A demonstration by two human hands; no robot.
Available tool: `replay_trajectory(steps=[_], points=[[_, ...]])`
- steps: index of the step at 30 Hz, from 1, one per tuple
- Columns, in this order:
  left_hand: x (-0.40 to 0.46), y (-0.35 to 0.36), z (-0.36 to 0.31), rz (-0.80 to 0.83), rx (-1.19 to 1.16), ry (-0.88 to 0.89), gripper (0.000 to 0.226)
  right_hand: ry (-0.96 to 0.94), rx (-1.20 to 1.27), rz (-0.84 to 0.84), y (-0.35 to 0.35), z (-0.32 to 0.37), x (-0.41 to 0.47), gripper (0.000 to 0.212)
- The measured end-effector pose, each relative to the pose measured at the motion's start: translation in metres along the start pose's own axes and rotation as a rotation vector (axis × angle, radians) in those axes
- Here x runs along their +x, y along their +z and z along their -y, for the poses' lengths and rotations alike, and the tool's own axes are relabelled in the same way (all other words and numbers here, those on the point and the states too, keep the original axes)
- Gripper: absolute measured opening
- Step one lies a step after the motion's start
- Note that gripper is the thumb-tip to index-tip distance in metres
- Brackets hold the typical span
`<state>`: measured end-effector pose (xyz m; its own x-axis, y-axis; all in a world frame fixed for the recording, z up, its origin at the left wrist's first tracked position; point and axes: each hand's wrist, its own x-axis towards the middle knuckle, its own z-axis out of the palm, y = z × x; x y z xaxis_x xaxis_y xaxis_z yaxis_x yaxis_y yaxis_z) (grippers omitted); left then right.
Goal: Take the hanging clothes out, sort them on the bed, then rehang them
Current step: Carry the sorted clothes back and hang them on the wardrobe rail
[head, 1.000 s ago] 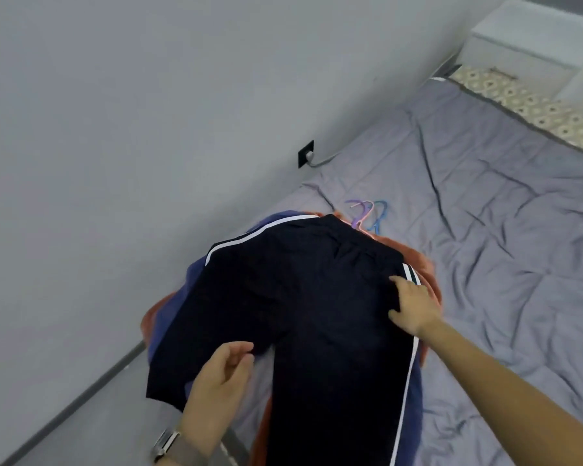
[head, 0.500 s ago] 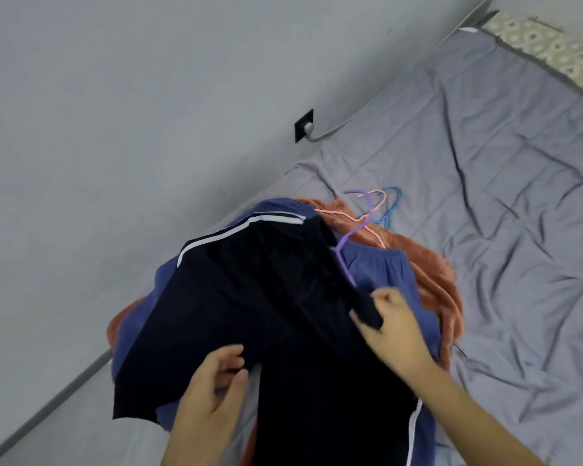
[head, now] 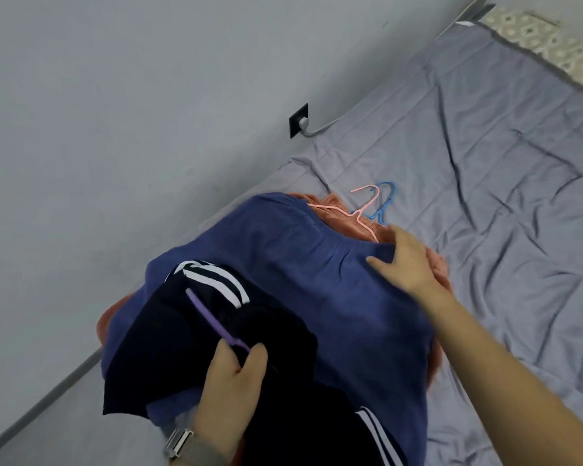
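A pile of clothes lies on the grey bed (head: 485,163) near the wall. Black trousers with white stripes (head: 189,341) are bunched at the near left, on a purple hanger (head: 206,314). My left hand (head: 229,395) grips the trousers and the hanger's lower end. Under them lies a blue garment (head: 300,264), and my right hand (head: 408,260) rests on its far right edge with fingers spread. An orange garment (head: 344,213) sits beneath, with a pink hanger (head: 364,206) and a blue hanger (head: 384,203) at its far end.
A grey wall (head: 115,129) runs along the left of the bed, with a black socket and grey cable (head: 300,121). A patterned pillow or cover (head: 552,42) lies at the far right corner. The bed's right side holds only wrinkled sheet.
The black trousers have been pulled off the pile toward me and bunched up, baring the blue garment. My right hand let go of them and moved onto the blue garment.
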<state>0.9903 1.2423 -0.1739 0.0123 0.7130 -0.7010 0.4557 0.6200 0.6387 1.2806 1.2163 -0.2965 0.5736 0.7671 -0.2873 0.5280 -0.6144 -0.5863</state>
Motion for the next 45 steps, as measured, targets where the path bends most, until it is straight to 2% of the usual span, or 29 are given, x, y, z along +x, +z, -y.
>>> replay_trajectory(steps=[2,4,6,7,9,10,11,13,14,16,18,20,22,24,27,31,35,40,45], points=[[-0.007,-0.003,0.006,0.010,-0.014,-0.023,0.019,0.194,-0.271,0.179,0.017,-0.025,0.034,0.082],[-0.014,-0.007,0.006,0.018,-0.038,-0.049,0.021,0.199,-0.442,0.268,0.031,-0.025,0.040,0.069],[-0.020,-0.014,0.004,0.009,-0.066,-0.088,0.027,0.126,-0.442,0.177,0.035,-0.007,0.029,0.049],[-0.025,-0.017,0.001,0.015,-0.079,-0.092,0.029,0.065,-0.388,0.060,0.033,0.001,0.018,0.043],[-0.035,-0.025,-0.004,0.037,-0.117,-0.075,0.030,-0.099,-0.201,-0.190,0.024,0.016,-0.021,0.028],[-0.039,-0.029,-0.005,0.035,-0.140,-0.062,0.027,-0.187,-0.032,-0.212,0.017,0.027,-0.048,0.015],[-0.044,-0.032,-0.006,0.016,-0.174,-0.053,0.025,-0.232,0.166,-0.132,0.011,0.041,-0.076,0.009],[-0.055,-0.038,-0.007,-0.004,-0.248,-0.032,0.022,-0.149,0.624,0.213,-0.001,0.076,-0.142,0.008],[-0.060,-0.042,-0.006,-0.003,-0.272,-0.017,0.020,-0.068,0.832,0.337,-0.008,0.093,-0.173,0.015],[-0.074,-0.051,-0.006,-0.034,-0.295,0.018,0.012,0.038,0.995,0.448,-0.022,0.120,-0.230,0.047],[-0.090,-0.060,-0.003,-0.087,-0.305,0.073,0.007,-0.092,0.817,0.459,-0.032,0.146,-0.269,0.058],[-0.109,-0.072,0.002,-0.092,-0.309,0.125,0.016,-0.158,0.657,0.593,-0.035,0.176,-0.293,0.057],[-0.129,-0.090,0.011,-0.100,-0.363,0.137,0.020,-0.088,0.574,0.729,-0.029,0.202,-0.315,0.052],[-0.150,-0.114,0.024,-0.124,-0.476,0.091,0.019,-0.088,0.484,0.736,-0.020,0.222,-0.339,0.052],[-0.191,-0.162,0.045,-0.147,-0.681,0.063,0.020,-0.142,0.512,0.758,-0.013,0.248,-0.388,0.041],[-0.270,-0.240,0.089,-0.196,-0.798,0.176,0.023,-0.182,0.623,0.900,-0.009,0.299,-0.481,0.035],[-0.360,-0.324,0.167,-0.308,-0.772,0.252,0.023,-0.174,0.656,0.991,0.009,0.346,-0.606,0.013],[-0.496,-0.402,0.294,-0.428,-0.884,0.217,0.028,-0.164,0.587,1.127,0.039,0.377,-0.770,0.019],[-0.634,-0.418,0.409,-0.729,-0.872,0.148,0.023,-0.230,0.392,1.406,0.070,0.366,-0.914,0.009]])
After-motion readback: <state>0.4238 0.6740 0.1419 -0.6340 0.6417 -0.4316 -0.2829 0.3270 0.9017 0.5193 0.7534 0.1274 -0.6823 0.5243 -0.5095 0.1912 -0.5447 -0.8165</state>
